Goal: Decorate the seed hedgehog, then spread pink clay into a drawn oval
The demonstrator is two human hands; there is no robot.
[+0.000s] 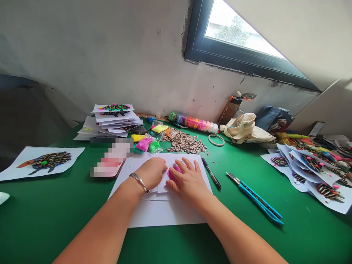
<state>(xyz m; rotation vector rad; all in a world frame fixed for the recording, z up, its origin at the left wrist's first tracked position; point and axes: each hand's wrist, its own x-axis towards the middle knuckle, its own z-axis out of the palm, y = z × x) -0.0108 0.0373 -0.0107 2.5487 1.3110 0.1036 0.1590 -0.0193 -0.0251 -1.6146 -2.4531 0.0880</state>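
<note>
You face a pale, scuffed wall [110,55] with a dark-framed window [239,31] letting in light from the upper right. Beneath your forearms lies a green table [68,216], which looks flat, smooth and firm.

The large white sheet [167,216] lies flat in front of you, under both hands, with smaller paper on top. Expect the sheet to be light and limp, easily creased or slid across the smooth top; steady it with flat fingers near an edge.

Your right hand [189,179] is spread palm down, fingers loose over the pink clay [177,168] and paper, clenching nothing. Your left hand [154,172] is curled just beside it on the paper; whether its fingertips pinch anything, you cannot tell from here.

Beyond the sheet is a heap of striped seeds [187,143], hard little things likely to roll or scatter if brushed. The blue craft knife [249,191] lies off to the right, its metal tip facing away from you; take it by the handle. The black pen [211,173] rests by the sheet's right edge.

The clay itself is probably soft, light and slightly tacky: hold it by its sides with gentle pads, since firm pressure would dent it.
</note>
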